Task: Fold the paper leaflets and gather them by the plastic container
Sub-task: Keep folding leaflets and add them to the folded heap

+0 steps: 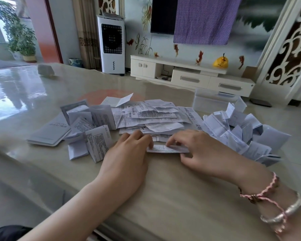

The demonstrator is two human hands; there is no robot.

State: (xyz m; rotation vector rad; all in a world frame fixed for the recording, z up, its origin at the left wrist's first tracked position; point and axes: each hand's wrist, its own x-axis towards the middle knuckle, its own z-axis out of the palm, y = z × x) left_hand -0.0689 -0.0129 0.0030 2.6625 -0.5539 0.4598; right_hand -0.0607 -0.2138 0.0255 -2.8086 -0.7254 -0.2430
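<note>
Paper leaflets lie heaped across the middle of the beige table, with a folded pile at right just below the clear plastic container in the upper right. At center, 2 hands work 1 narrow folded leaflet. The left hand presses its left end with curled fingers, and the right hand pinches its right part.

On the table I see loose leaflets in the middle, folded ones right, the container behind them.
</note>
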